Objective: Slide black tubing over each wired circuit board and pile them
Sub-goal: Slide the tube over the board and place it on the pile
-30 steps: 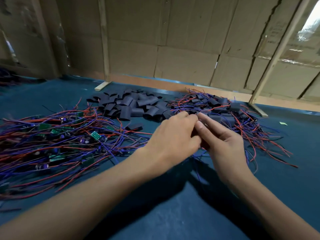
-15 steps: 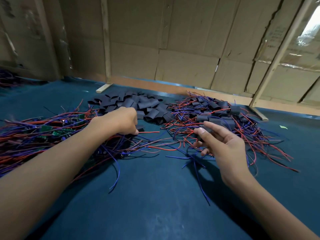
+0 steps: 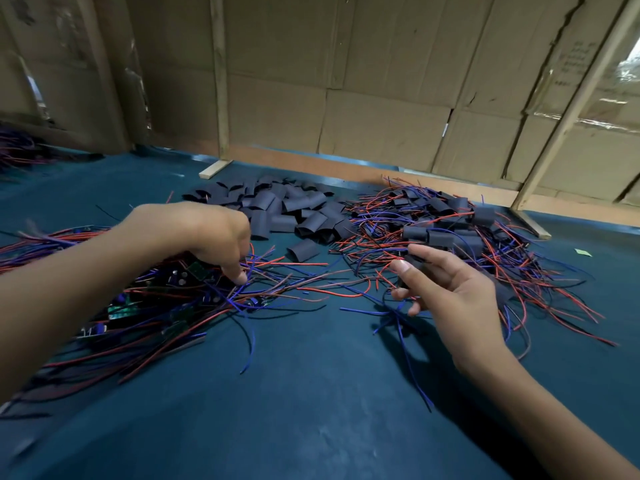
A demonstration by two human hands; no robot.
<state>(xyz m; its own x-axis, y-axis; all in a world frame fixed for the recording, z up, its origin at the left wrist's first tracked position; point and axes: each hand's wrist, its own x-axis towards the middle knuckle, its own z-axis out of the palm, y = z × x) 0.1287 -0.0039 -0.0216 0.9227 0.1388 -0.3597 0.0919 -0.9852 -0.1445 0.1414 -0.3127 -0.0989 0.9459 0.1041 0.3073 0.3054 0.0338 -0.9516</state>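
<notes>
Two hands (image 3: 194, 233), roughly sixty loose tubing pieces (image 3: 277, 209), three heaps

Left hand (image 3: 204, 233) picking wires (image 3: 263, 271); right hand (image 3: 446, 289) pinching tubing (image 3: 414, 263).

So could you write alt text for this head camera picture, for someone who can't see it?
A person's left hand reaches into a tangle of red and blue wired circuit boards on a blue table, while the right hand holds a black sleeved piece. Behind lie loose black tubes and a finished pile.
</notes>
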